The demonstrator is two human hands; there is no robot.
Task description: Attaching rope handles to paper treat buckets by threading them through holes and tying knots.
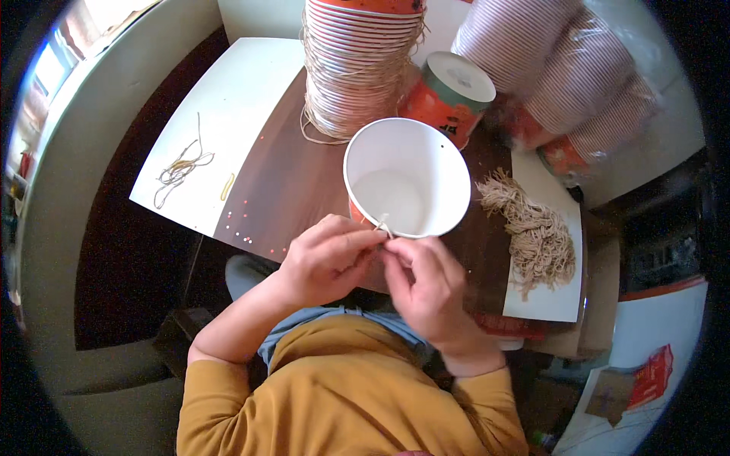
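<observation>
Cord (385, 223) at bucket (447, 178) rim, both hands pinching

Clock is centering on the bucket, 12 pointing away from the person. Bucket is standing on the brown table (293, 152), white inside, its open mouth facing up. Orange is showing on its outer wall at 8. Dark spot is showing just inside the rim between 1 and 2.

Short pale cord is sitting at the rim, 7 o'clock. Left hand (327, 258), at 7 to 8, is pinching it, fingers bunched. Right hand (427, 285), at 6, is closing thumb and fingertips on it, narrow. Fingers are covering the join; can't tell if the cord is passing through the wall.

Around it:
- 11: tall bucket stack (356, 83), thin cords hanging around it.
- 1: orange-green tub (455, 95), white round end facing up; can't tell lid or base.
- 2: more stacks in clear bags (582, 80).
- 4: thick cord hank (538, 239), lying partly on the right white sheet (564, 300).
- 9: loose cord tangle (181, 173) and yellow strip (227, 187), lying on the left white sheet (247, 87).
- 8 to 9: red and white dots (247, 221), scattering across the table.
</observation>
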